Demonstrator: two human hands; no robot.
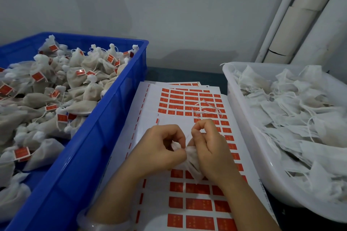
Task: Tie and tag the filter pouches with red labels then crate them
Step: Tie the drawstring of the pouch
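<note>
**One pouch being tied mid-line, between supply and crate**

Both hands work just above the label sheet (178, 103), so a red label is within easy reach. The left hand (163, 148) pinches the gathered neck of one pouch (191, 165). The right hand (210, 152) curls round its body and string, apparently drawing the tie tight. Untied pouches (293, 103) wait in the white tub (257, 137) on the right. Tagged pouches (62, 88) fill the blue crate (122, 103) on the left, so the work likely flows right to left.

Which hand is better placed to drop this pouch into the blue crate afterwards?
Probably the left hand: it grips the pouch too, and the blue crate lies on its side.
</note>
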